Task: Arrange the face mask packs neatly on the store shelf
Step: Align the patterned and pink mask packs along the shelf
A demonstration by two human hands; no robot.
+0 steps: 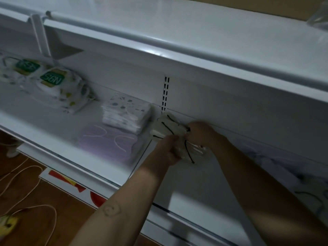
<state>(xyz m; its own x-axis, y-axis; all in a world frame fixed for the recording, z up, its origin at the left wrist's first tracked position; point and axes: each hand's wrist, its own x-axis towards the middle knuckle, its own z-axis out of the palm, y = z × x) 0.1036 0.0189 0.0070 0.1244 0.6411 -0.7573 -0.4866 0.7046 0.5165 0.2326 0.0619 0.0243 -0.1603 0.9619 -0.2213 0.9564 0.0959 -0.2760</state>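
The single head-worn view looks forward and down, tilted, from close above the white metal store shelf's [58, 132] front edge.

Wooden floor [32, 192], lower left, crossed by thin white cables [21, 172] in loose loops. A blurred yellow object [8, 223] lies near one loop. A white panel printed with red and yellow shapes [67, 180] borders the floor. Pale shoe [12, 150], left edge. Clear plastic [319, 16], upper right corner.

Dim, bluish light washes the white store shelf [58, 137]; glare streaks the upper shelf's front rail [156, 52] at center frame, shadow pools beneath it, and blur softens the bowed wide-angle edges.
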